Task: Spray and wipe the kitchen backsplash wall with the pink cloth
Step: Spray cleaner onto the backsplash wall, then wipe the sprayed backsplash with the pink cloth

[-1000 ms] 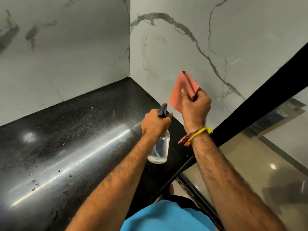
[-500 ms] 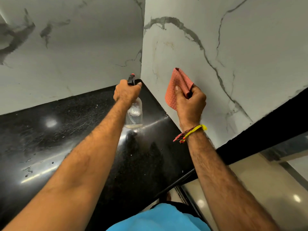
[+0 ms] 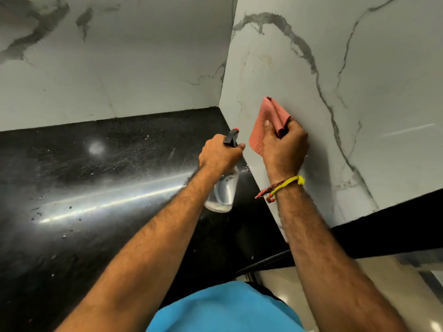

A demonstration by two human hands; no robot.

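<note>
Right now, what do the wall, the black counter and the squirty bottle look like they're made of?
The wall looks like polished marble or marble-look tile: white with grey veins. The black counter seems to be polished stone, maybe granite: speckled, with shiny light streaks. The squirty bottle looks like clear plastic, since you can see through it, with a dark plastic nozzle.

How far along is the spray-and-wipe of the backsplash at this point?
Early to middle, as far as the frame shows. Done: droplets on the black counter suggest some spraying. In hand: the left hand grips the spray bottle, and the right hand holds the pink cloth near the right marble wall. Left: no wet streaks are visible on either wall, so most wiping seems ahead.
</note>
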